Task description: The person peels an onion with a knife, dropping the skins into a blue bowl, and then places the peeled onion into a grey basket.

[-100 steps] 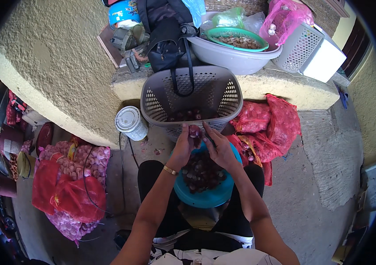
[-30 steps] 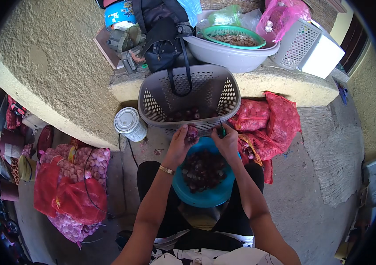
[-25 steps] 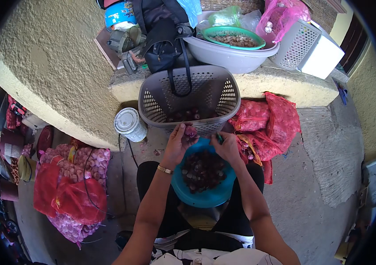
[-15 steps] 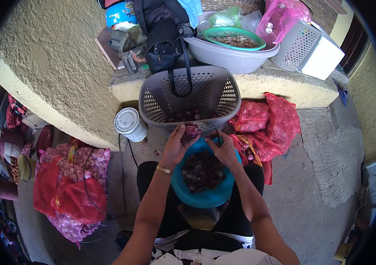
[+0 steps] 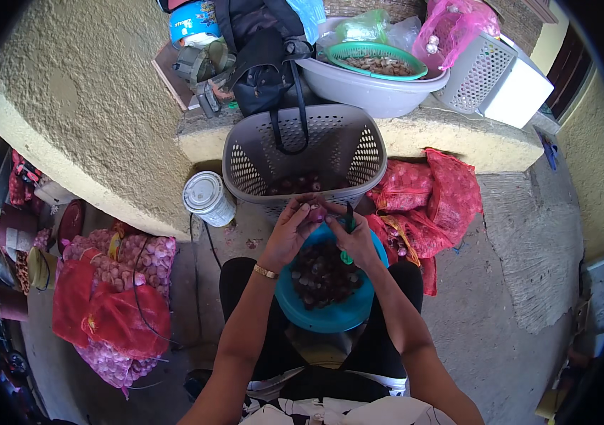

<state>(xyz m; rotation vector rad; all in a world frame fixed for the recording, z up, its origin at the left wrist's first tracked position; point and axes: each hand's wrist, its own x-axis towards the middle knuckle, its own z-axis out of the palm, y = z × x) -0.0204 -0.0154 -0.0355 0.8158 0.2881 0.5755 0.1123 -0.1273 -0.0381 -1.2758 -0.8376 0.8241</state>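
Note:
My left hand (image 5: 293, 228) is closed on a purple-red onion (image 5: 317, 213), held above the near rim of the grey basket. My right hand (image 5: 356, 239) is wrapped around a small green-handled knife (image 5: 346, 257); its dark end stands up past the fingers. The right fingertips touch the onion's side. Under both hands a turquoise basin (image 5: 330, 324) sits between my knees, holding many dark red onions (image 5: 325, 278). More onions (image 5: 309, 184) lie in the bottom of the grey perforated basket (image 5: 235, 166) just beyond.
Red mesh sacks of onions (image 5: 451, 202) lie right of the basket. A mesh sack of pinkish bulbs (image 5: 121, 304) stands on the left floor. A lidded white pail (image 5: 208, 198) is beside the basket. On the ledge are a black bag (image 5: 263, 71) and a pale basin (image 5: 366, 99).
My right hand has turned so the knife's green end now shows below it. Its fingertips have moved left onto the onion, and both hands are closer together.

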